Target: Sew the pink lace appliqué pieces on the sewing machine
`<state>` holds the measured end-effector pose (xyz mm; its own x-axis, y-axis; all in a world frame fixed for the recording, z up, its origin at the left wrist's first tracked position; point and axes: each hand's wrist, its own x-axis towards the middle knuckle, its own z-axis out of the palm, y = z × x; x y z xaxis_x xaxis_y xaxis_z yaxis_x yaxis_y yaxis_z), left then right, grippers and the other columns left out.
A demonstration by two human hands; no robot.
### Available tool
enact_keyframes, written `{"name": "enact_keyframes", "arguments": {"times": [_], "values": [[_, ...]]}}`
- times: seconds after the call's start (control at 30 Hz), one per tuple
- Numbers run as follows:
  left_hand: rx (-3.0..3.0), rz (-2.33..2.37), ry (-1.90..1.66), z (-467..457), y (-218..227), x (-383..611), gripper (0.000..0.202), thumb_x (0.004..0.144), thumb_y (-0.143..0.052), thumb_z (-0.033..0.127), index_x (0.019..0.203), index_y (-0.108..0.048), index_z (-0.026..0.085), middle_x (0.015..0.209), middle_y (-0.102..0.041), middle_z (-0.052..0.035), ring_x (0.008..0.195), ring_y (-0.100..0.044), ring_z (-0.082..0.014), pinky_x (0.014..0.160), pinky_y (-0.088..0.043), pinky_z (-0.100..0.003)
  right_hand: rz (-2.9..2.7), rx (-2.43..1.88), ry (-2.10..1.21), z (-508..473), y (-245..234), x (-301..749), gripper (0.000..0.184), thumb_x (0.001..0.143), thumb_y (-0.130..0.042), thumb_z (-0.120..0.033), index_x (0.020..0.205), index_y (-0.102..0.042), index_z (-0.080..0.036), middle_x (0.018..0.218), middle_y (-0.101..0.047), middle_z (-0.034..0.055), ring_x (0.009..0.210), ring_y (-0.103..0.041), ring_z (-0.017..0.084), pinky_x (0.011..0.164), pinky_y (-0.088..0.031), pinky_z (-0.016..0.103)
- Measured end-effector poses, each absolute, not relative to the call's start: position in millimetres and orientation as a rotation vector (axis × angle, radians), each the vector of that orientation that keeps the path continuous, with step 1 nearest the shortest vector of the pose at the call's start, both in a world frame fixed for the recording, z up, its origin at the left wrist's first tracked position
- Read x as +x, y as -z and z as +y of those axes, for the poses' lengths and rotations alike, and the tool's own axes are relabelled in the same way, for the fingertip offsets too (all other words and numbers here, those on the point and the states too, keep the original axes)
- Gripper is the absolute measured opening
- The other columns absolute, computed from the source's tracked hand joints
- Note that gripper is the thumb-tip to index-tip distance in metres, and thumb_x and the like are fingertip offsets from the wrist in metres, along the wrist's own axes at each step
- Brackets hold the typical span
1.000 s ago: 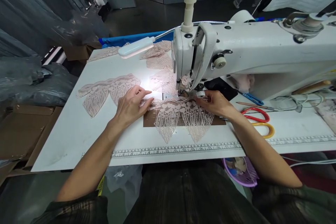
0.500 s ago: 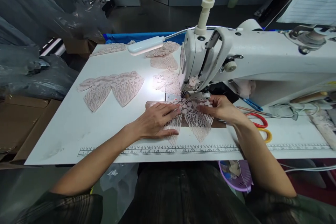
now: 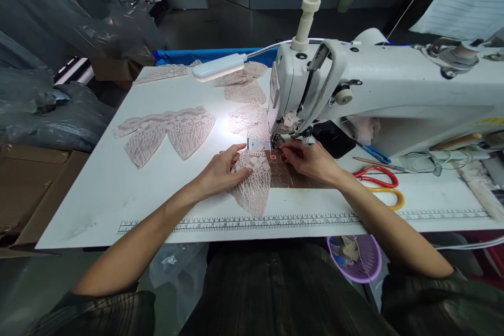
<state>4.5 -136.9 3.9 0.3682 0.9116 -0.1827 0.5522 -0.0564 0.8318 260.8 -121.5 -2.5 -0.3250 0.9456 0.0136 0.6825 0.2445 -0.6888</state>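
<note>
A pale pink lace piece (image 3: 254, 189) lies at the front of the sewing machine (image 3: 311, 84), its pointed end toward the ruler strip. My left hand (image 3: 220, 170) grips its left side, thumb on top and index finger stretched along the upper edge; the other fingers are partly hidden. Just right of the needle area, my right hand (image 3: 311, 160) has thumb and fingertips pinched together by the presser foot (image 3: 274, 142). Whatever is between those fingertips is too small to make out. Under this hand lies a brown plate (image 3: 299, 177).
More lace pieces (image 3: 189, 128) lie left and behind, near a lit lamp (image 3: 218, 67). Scissors with red and yellow handles (image 3: 380, 176) rest beside my right forearm. A printed ruler (image 3: 220, 224) runs along the front edge. Below hangs a purple basket (image 3: 360, 268).
The lace has shifted left and its right part no longer spreads over the brown plate. My right hand has moved left to the presser foot; my left hand has gone from lying flat to gripping.
</note>
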Motion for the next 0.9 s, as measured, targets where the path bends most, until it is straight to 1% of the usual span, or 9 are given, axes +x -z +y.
{"name": "enact_keyframes", "arguments": {"times": [0.07, 0.13, 0.2, 0.3, 0.4, 0.5, 0.63, 0.73, 0.9], "values": [[1.764, 1.323, -0.484, -137, -5, 4, 0.076, 0.081, -0.068, 0.047, 0.144, -0.042, 0.014, 0.094, -0.07, -0.0082, 0.087, -0.067, -0.024, 0.082, -0.052, -0.041, -2.289, -1.389, -0.602, -126, 7, 263, 0.03, 0.096, -0.05, -0.034, 0.116, -0.069, -0.021, 0.086, -0.069, 0.0065, 0.075, -0.063, 0.019, 0.067, -0.049, 0.031], [1.765, 1.321, -0.483, -137, -4, 3, 0.077, 0.08, -0.068, 0.049, 0.144, -0.042, 0.014, 0.091, -0.07, -0.0071, 0.083, -0.066, -0.0231, 0.077, -0.053, -0.039, -2.448, -1.229, -0.46, -132, 10, 259, 0.036, 0.097, -0.047, -0.031, 0.128, -0.063, -0.023, 0.101, -0.067, 0.0092, 0.085, -0.062, 0.02, 0.07, -0.048, 0.03], [1.76, 1.33, -0.496, -136, -1, 3, 0.08, 0.079, -0.069, 0.051, 0.144, -0.042, 0.014, 0.095, -0.07, -0.0086, 0.082, -0.066, -0.0232, 0.074, -0.053, -0.037, -2.552, -1.164, -0.338, -136, 13, 254, 0.038, 0.097, -0.047, -0.029, 0.131, -0.061, -0.023, 0.112, -0.061, 0.0125, 0.092, -0.06, 0.022, 0.072, -0.048, 0.031], [1.786, 1.411, -0.508, -136, -1, 5, 0.081, 0.078, -0.068, 0.055, 0.144, -0.042, 0.015, 0.102, -0.069, -0.01, 0.082, -0.065, -0.0226, 0.074, -0.052, -0.036, -2.644, -1.24, -0.226, -135, 14, 248, 0.038, 0.096, -0.046, -0.027, 0.131, -0.061, -0.023, 0.113, -0.057, 0.0145, 0.088, -0.057, 0.022, 0.07, -0.047, 0.032], [1.791, 1.452, -0.499, -136, -4, 6, 0.083, 0.078, -0.069, 0.058, 0.145, -0.041, 0.017, 0.097, -0.067, -0.0064, 0.075, -0.061, -0.0186, 0.07, -0.05, -0.032, -2.684, -1.301, -0.21, -129, 12, 248, 0.04, 0.096, -0.045, -0.026, 0.134, -0.059, -0.023, 0.113, -0.057, 0.0148, 0.084, -0.056, 0.021, 0.068, -0.046, 0.032], [1.764, 1.421, -0.511, -135, -6, 5, 0.083, 0.076, -0.071, 0.057, 0.144, -0.042, 0.017, 0.088, -0.06, -0.0013, 0.066, -0.054, -0.0136, 0.061, -0.044, -0.026, -2.64, -1.306, -0.263, -126, 13, 251, 0.04, 0.097, -0.043, -0.027, 0.133, -0.06, -0.022, 0.112, -0.058, 0.0143, 0.088, -0.057, 0.023, 0.071, -0.047, 0.033], [1.729, 1.397, -0.515, -133, -5, 1, 0.078, 0.076, -0.073, 0.052, 0.14, -0.047, 0.016, 0.07, -0.043, 0.0059, 0.056, -0.042, -0.0098, 0.052, -0.034, -0.022, -2.475, -1.249, -0.387, -125, 21, 257, 0.041, 0.099, -0.042, -0.031, 0.134, -0.06, -0.023, 0.114, -0.059, 0.0132, 0.095, -0.058, 0.024, 0.077, -0.049, 0.035], [1.648, 1.361, -0.512, -131, -5, 0, 0.076, 0.076, -0.075, 0.048, 0.14, -0.047, 0.016, 0.064, -0.032, 0.0088, 0.053, -0.036, -0.0085, 0.05, -0.031, -0.021, -2.406, -1.215, -0.445, -124, 26, 259, 0.041, 0.099, -0.042, -0.031, 0.134, -0.061, -0.022, 0.113, -0.06, 0.0127, 0.095, -0.059, 0.023, 0.08, -0.049, 0.036], [1.56, 1.352, -0.515, -128, -9, 1, 0.074, 0.075, -0.077, 0.043, 0.137, -0.048, 0.015, 0.061, -0.03, 0.0101, 0.05, -0.035, -0.0075, 0.049, -0.032, -0.021, -2.372, -1.196, -0.469, -123, 31, 260, 0.041, 0.1, -0.041, -0.031, 0.133, -0.062, -0.021, 0.112, -0.061, 0.0121, 0.094, -0.059, 0.022, 0.081, -0.048, 0.036]]}}
